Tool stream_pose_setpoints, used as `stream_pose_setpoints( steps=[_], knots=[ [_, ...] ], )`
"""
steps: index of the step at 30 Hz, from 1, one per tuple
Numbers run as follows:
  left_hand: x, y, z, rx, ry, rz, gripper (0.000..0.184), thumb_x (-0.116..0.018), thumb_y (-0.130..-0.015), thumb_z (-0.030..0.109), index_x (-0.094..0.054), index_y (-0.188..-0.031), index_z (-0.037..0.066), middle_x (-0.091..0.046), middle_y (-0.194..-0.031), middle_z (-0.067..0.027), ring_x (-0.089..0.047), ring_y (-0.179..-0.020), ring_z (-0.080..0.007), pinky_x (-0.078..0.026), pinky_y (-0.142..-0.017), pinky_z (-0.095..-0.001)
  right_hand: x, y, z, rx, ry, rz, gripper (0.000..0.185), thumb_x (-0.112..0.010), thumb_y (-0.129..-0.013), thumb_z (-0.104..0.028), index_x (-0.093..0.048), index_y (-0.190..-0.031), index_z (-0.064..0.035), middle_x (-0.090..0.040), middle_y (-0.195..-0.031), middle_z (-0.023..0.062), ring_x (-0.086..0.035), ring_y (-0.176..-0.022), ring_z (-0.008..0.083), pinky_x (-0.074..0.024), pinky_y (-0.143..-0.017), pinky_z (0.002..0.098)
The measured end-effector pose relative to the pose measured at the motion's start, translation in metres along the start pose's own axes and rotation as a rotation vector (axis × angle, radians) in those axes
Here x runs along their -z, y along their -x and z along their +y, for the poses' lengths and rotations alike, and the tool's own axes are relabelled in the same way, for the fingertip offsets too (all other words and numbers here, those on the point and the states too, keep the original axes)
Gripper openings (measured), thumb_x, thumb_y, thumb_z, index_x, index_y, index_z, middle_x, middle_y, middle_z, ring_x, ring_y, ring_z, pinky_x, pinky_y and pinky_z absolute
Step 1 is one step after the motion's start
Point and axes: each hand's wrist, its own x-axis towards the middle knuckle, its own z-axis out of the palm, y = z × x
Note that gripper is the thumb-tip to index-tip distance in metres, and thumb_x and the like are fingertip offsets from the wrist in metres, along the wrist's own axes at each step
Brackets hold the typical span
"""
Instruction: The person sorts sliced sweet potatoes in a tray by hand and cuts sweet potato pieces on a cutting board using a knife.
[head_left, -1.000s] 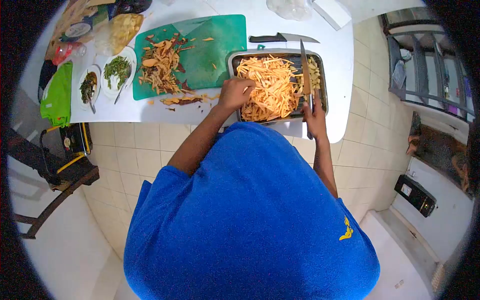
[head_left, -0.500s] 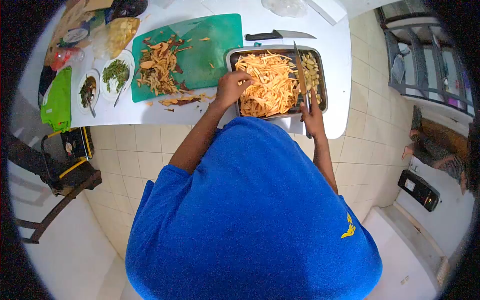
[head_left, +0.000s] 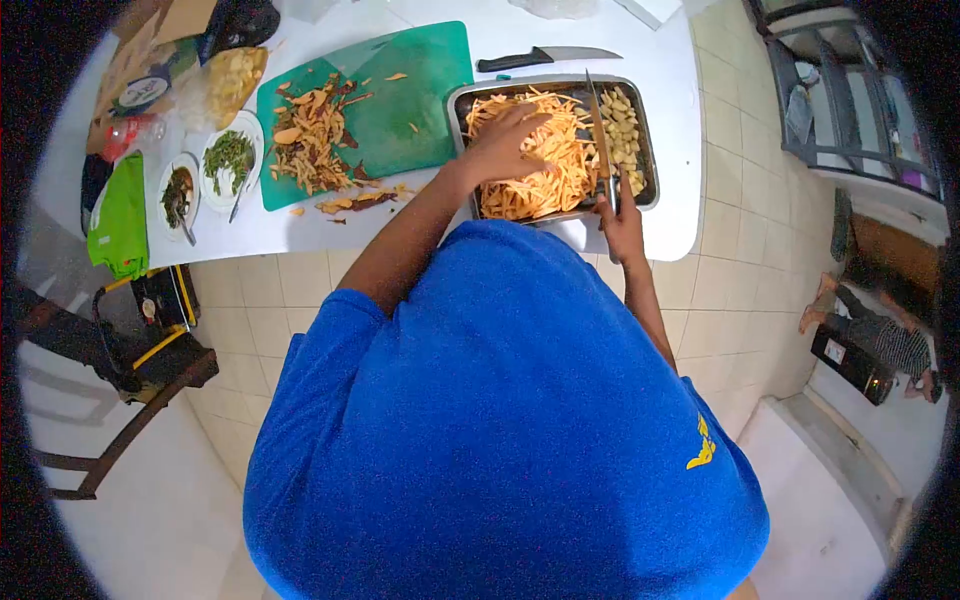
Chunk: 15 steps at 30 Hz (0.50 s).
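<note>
A metal tray holds a heap of thin orange strips, which look like cut carrot or sweet potato. Pale chunks fill its right side. Fingers spread, my left hand rests on top of the strips. My right hand grips a long knife by its handle at the tray's front edge. The blade points away from me, between the strips and the chunks.
Left of the tray lies a green cutting board with a pile of peelings. A black-handled knife lies behind the tray. Two plates of greens, a green bag and a plastic bag are farther left. A person is at far right.
My left hand has moved from the tray's left edge onto the orange strips and its fingers have spread. My right hand still holds the knife in nearly the same place.
</note>
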Motion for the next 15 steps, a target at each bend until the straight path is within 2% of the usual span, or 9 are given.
stream_pose_setpoints(
  steps=[1, 3, 5, 6, 8, 10, 11, 14, 15],
  knots=[
    [-0.002, 0.003, 0.015, 0.013, -0.077, -0.021, 0.073, -0.071, -0.073, 0.038, -0.042, -0.136, 0.015, -0.032, -0.144, -0.0149, -0.028, -0.133, -0.0376, -0.026, -0.107, -0.0527, 0.002, -0.001, -0.001, 0.002, 0.046, 0.003, 0.067, -0.052, -0.092, -0.036, -0.019, -0.146, -0.0129, -0.064, -0.096, 0.0247, -0.065, -0.067, 0.0304, -0.0501, -0.064, 0.0378],
    [-0.011, 0.007, 0.024, 0.04, -0.231, -0.09, 0.083, -0.075, -0.064, 0.05, -0.045, -0.134, 0.017, -0.027, -0.147, -0.0138, -0.023, -0.134, -0.0409, -0.022, -0.105, -0.0601, 0.001, -0.007, 0.011, 0.021, 0.098, 0.038, 0.068, -0.052, -0.092, -0.038, -0.019, -0.146, -0.0121, -0.062, -0.104, 0.026, -0.066, -0.076, 0.0339, -0.0499, -0.07, 0.0392],
    [-0.019, 0.004, 0.014, 0.058, -0.207, -0.1, 0.078, -0.076, -0.065, 0.046, -0.047, -0.132, 0.018, -0.028, -0.147, -0.0128, -0.025, -0.133, -0.0405, -0.023, -0.105, -0.0591, 0.001, -0.008, 0.022, 0.02, 0.1, 0.055, 0.07, -0.051, -0.092, -0.041, -0.02, -0.146, -0.0095, -0.063, -0.101, 0.0257, -0.065, -0.089, 0.0381, -0.0492, -0.077, 0.041],
    [-0.021, 0.002, 0.01, 0.068, -0.193, -0.108, 0.076, -0.076, -0.065, 0.045, -0.049, -0.131, 0.018, -0.028, -0.147, -0.0124, -0.025, -0.133, -0.0403, -0.024, -0.105, -0.0587, 0.004, -0.004, 0.016, 0.003, 0.071, 0.047, 0.07, -0.051, -0.092, -0.042, -0.02, -0.145, -0.0092, -0.064, -0.099, 0.025, -0.065, -0.088, 0.0379, -0.0492, -0.076, 0.0409],
    [-0.016, 0.0, 0.002, 0.027, -0.161, -0.082, 0.06, -0.074, -0.071, 0.035, -0.055, -0.124, 0.017, -0.038, -0.141, -0.0097, -0.037, -0.127, -0.0343, -0.033, -0.102, -0.0497, 0.008, 0.005, 0.005, -0.032, 0.011, 0.027, 0.071, -0.051, -0.092, -0.042, -0.019, -0.145, -0.0086, -0.066, -0.093, 0.0237, -0.065, -0.086, 0.0375, -0.0494, -0.076, 0.0406],
    [-0.017, -0.003, -0.013, -0.011, -0.051, -0.027, 0.048, -0.071, -0.075, 0.029, -0.058, -0.12, 0.017, -0.046, -0.135, -0.0066, -0.046, -0.121, -0.0278, -0.041, -0.097, -0.0429, 0.005, 0.008, 0.014, -0.053, 0.026, 0.051, 0.069, -0.052, -0.092, -0.039, -0.018, -0.146, -0.0132, -0.067, -0.085, 0.0203, -0.066, -0.082, 0.033, -0.0499, -0.072, 0.039],
    [-0.018, -0.006, -0.019, -0.078, -0.055, 0.049, 0.039, -0.069, -0.078, 0.023, -0.061, -0.114, 0.014, -0.054, -0.127, -0.0063, -0.055, -0.11, -0.0253, -0.047, -0.09, -0.0356, 0.005, 0.011, 0.014, -0.075, -0.003, 0.046, 0.069, -0.053, -0.092, -0.038, -0.018, -0.146, -0.0144, -0.067, -0.084, 0.0196, -0.066, -0.079, 0.0313, -0.0502, -0.07, 0.0383],
    [-0.01, -0.012, -0.015, 0.023, 0.048, 0.003, 0.042, -0.066, -0.082, 0.025, -0.057, -0.12, 0.011, -0.054, -0.127, -0.0115, -0.051, -0.117, -0.0299, -0.043, -0.097, -0.036, 0.002, 0.017, 0.025, -0.03, -0.044, 0.091, 0.067, -0.054, -0.092, -0.035, -0.018, -0.146, -0.0171, -0.067, -0.081, 0.0175, -0.065, -0.066, 0.0261, -0.0501, -0.061, 0.0369],
    [-0.008, -0.016, -0.012, 0.088, 0.13, -0.039, 0.051, -0.067, -0.081, 0.033, -0.053, -0.125, 0.011, -0.047, -0.134, -0.0157, -0.042, -0.125, -0.0329, -0.038, -0.102, -0.0417, 0.002, 0.019, 0.024, 0.002, -0.049, 0.116, 0.067, -0.054, -0.092, -0.034, -0.018, -0.146, -0.0178, -0.067, -0.08, 0.0169, -0.064, -0.062, 0.0244, -0.0499, -0.058, 0.0365]
  ],
)
